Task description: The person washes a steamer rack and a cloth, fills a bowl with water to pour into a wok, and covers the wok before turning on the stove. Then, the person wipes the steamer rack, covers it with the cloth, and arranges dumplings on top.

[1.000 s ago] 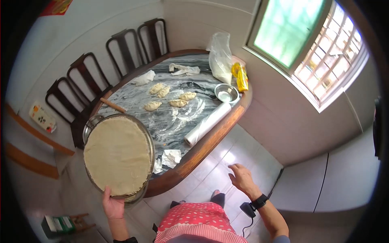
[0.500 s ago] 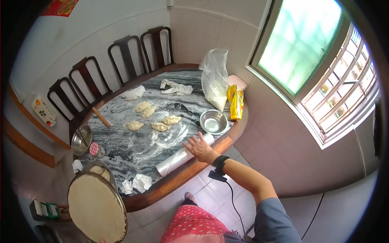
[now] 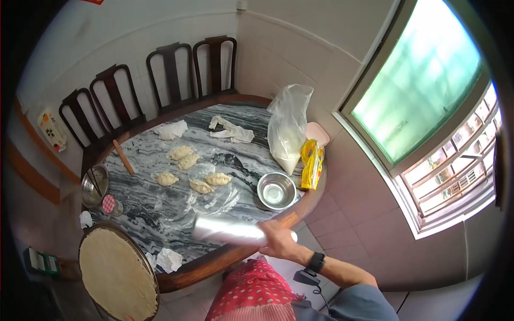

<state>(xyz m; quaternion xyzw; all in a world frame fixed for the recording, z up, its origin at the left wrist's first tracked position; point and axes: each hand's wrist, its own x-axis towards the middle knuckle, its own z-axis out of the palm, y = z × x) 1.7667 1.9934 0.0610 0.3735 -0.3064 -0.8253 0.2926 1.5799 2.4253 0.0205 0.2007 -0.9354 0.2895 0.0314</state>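
My right hand is wrapped round a roll of clear plastic film, near its right end, over the table's front edge. At the lower left a round board covered with pale dough is held tilted; only a fingertip of my left hand shows at its bottom rim. Several shaped dumplings lie on the floured marble table. A steel bowl stands just beyond my right hand.
A rolling pin, a metal bowl with chopsticks and a jar are at the left. A flour bag and a yellow packet stand at the right. Crumpled tissues lie near the front edge. Chairs line the back.
My right hand has closed round the film roll and lifted it off the table. The view has shifted, and the dough-covered board sits slightly further left.
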